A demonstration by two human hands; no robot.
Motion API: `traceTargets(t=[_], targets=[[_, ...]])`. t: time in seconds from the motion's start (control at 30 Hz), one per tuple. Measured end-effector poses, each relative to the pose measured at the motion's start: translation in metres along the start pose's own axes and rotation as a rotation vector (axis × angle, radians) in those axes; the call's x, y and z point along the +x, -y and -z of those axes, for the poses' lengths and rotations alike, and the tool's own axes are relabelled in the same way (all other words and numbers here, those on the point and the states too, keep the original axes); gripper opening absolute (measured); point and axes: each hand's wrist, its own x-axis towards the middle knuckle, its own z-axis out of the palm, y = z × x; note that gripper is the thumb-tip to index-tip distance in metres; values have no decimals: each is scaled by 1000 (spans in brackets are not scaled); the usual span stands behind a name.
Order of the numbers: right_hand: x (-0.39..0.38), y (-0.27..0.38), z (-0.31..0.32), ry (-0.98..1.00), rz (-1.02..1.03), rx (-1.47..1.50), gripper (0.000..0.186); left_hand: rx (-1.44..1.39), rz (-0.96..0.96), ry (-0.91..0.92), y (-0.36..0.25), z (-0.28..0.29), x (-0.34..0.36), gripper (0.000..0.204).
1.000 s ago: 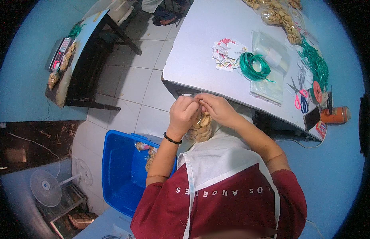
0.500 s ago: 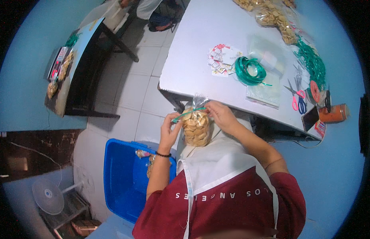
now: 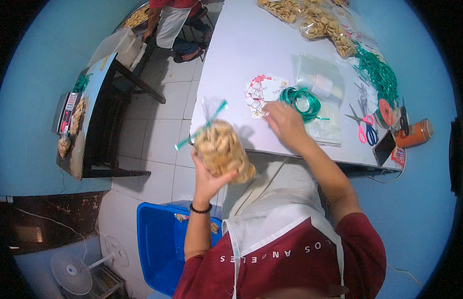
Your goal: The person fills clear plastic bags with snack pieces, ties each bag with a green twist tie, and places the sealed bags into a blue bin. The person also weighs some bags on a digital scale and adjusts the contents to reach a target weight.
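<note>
My left hand [image 3: 209,180] grips the side of a clear plastic bag of round tan biscuits [image 3: 224,152], lifted and tilted just off the near left edge of the white table [image 3: 231,65]. A green ribbon [image 3: 204,124] is tied round the bag's neck, with both tails sticking out. My right hand [image 3: 287,127] is over the table, its fingers stretched out and partly apart. Its fingertips are at the near edge of a spread of small printed cards [image 3: 261,92], beside a coil of green ribbon [image 3: 304,104]. Whether they touch a card I cannot tell.
Clear empty bags [image 3: 323,124], scissors [image 3: 363,127], cut green ribbons [image 3: 381,74] and bulk biscuit bags [image 3: 318,25] lie on the table. A blue bin [image 3: 154,249] stands at my left. A co-worker [image 3: 174,25] and a side table with a scale [image 3: 68,112] are beyond.
My right hand has left the ribbon at the bag's neck and moved forward to the cards. My left hand now holds the bag by its side, raised and tilted left.
</note>
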Motion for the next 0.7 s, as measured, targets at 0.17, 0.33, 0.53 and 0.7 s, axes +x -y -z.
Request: traceTargets(t=[0.17, 0.33, 0.53, 0.7], targets=[[36, -43, -8, 1, 87, -399, 18, 212, 4, -92, -21, -12, 74, 106], [38, -58, -16, 125, 135, -493, 12, 635, 163, -190, -22, -9, 91, 89], [43, -45, 0, -240, 40, -162, 7, 1083, -457, -280, -37, -14, 71, 67], [29, 5, 13, -382, -229, 513, 8, 778, -669, 40, -49, -51, 53, 40]])
